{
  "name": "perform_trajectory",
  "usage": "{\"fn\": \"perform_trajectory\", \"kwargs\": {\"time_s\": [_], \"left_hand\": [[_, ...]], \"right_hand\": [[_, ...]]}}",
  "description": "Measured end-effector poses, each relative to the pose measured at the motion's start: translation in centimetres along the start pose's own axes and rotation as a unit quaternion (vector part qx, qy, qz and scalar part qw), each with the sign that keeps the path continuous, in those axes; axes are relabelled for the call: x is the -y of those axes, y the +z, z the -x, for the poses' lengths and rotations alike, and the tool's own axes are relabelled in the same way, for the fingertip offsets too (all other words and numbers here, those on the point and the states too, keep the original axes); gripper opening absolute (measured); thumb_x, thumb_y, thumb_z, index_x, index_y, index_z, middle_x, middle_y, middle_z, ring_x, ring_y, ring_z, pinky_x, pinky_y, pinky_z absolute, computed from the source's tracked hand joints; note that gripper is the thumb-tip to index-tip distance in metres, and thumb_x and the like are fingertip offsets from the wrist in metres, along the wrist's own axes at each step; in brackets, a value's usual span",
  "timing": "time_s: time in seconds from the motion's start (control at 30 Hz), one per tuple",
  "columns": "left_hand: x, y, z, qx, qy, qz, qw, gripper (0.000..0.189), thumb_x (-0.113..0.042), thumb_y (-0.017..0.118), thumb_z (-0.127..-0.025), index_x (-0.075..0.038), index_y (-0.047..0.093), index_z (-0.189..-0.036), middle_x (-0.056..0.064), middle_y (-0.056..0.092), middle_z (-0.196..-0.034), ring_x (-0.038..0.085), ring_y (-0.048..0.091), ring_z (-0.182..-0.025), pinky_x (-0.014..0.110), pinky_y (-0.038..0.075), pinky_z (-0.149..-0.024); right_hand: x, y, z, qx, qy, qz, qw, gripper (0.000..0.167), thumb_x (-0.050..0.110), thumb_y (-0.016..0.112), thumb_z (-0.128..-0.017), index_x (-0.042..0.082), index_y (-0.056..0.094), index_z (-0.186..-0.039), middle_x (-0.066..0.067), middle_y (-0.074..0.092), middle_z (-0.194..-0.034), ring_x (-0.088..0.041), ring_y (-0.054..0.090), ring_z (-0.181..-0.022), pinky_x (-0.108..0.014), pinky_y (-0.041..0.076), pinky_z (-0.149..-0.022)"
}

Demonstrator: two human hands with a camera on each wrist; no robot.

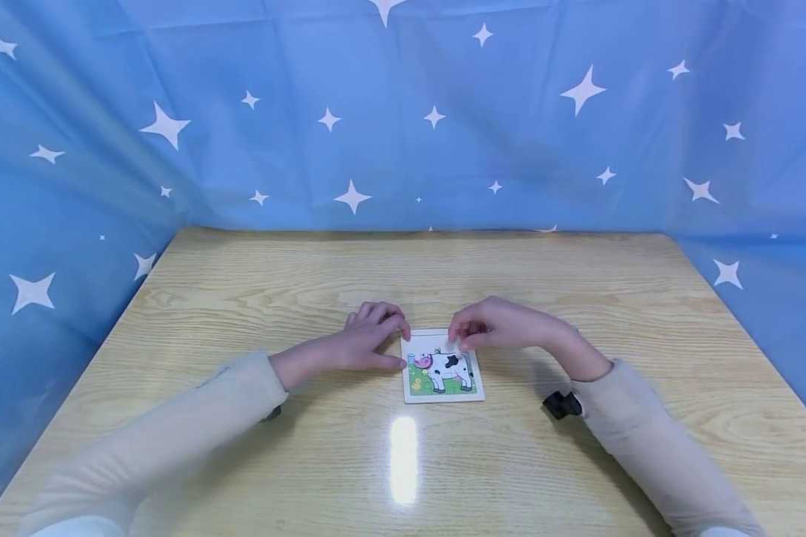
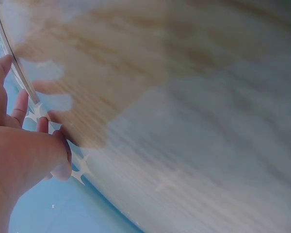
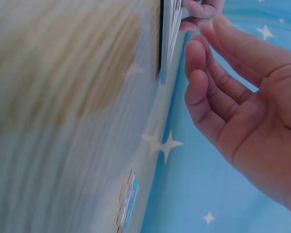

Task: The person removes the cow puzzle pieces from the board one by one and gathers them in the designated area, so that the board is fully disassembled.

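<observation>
A square cow jigsaw puzzle (image 1: 441, 377) in a white-rimmed board lies flat on the table, its upper strip plain white. At the board's left edge is my left hand (image 1: 366, 343), thumb and index finger spread along the rim. The left wrist view shows that hand (image 2: 26, 145) with loosely spread fingers beside the board's edge (image 2: 22, 77). Over the upper right corner bends my right hand (image 1: 500, 324), fingertips low near the board. In the right wrist view, that hand's (image 3: 242, 92) fingers are curled and the index tip is partly hidden; whether it pinches anything is unclear.
A small colourful flat piece (image 3: 128, 204) lies on the wooden table (image 1: 275, 276) near the right wrist, mostly hidden by the arm in the head view. Blue star-patterned cloth (image 1: 389, 149) hangs behind and beside the table.
</observation>
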State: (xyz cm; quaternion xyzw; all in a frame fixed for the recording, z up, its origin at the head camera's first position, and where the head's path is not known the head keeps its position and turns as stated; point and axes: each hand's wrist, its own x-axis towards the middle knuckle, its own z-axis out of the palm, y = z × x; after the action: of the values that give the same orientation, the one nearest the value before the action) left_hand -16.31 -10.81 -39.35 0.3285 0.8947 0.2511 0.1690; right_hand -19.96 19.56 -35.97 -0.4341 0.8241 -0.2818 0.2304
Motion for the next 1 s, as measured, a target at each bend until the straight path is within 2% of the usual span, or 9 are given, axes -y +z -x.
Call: {"fn": "perform_trajectory", "kwargs": {"time_s": [0.17,0.37,0.77,1.0], "left_hand": [[0.1,0.1,0.0,-0.005,-0.001,-0.004,1.0000,0.039,-0.034,0.078,-0.102,-0.018,0.059,-0.132,0.019,0.040,-0.162,0.045,0.030,-0.148,0.055,0.031,-0.110],[0.0,0.0,-0.1,-0.005,-0.001,-0.006,1.0000,0.040,-0.035,0.078,-0.102,-0.017,0.060,-0.133,0.020,0.040,-0.162,0.045,0.030,-0.148,0.055,0.031,-0.110],[0.5,0.2,-0.1,-0.004,0.005,0.003,1.0000,0.039,-0.036,0.077,-0.103,-0.017,0.059,-0.133,0.021,0.039,-0.163,0.045,0.030,-0.147,0.057,0.031,-0.110],[0.3,0.2,-0.1,-0.005,0.009,0.006,0.9999,0.040,-0.035,0.077,-0.102,-0.017,0.059,-0.133,0.021,0.038,-0.163,0.046,0.030,-0.147,0.057,0.031,-0.110]], "right_hand": [[0.4,0.3,-0.7,0.017,0.011,-0.010,0.9997,0.007,0.005,0.074,-0.105,0.005,0.077,-0.112,0.005,0.072,-0.093,-0.008,0.062,-0.084,-0.029,0.054,-0.079],[1.0,0.7,-1.3,0.029,0.002,-0.012,0.9995,0.009,0.006,0.075,-0.105,0.004,0.076,-0.113,0.006,0.072,-0.093,-0.006,0.060,-0.082,-0.028,0.053,-0.077],[1.6,1.5,-3.0,0.044,0.002,0.012,0.9989,0.011,0.007,0.077,-0.104,0.004,0.076,-0.115,0.008,0.067,-0.086,-0.001,0.055,-0.073,-0.026,0.049,-0.073],[2.3,1.6,-3.3,0.053,0.011,0.023,0.9983,0.015,0.006,0.078,-0.103,0.000,0.075,-0.117,0.008,0.067,-0.085,0.001,0.056,-0.073,-0.025,0.051,-0.076]]}}
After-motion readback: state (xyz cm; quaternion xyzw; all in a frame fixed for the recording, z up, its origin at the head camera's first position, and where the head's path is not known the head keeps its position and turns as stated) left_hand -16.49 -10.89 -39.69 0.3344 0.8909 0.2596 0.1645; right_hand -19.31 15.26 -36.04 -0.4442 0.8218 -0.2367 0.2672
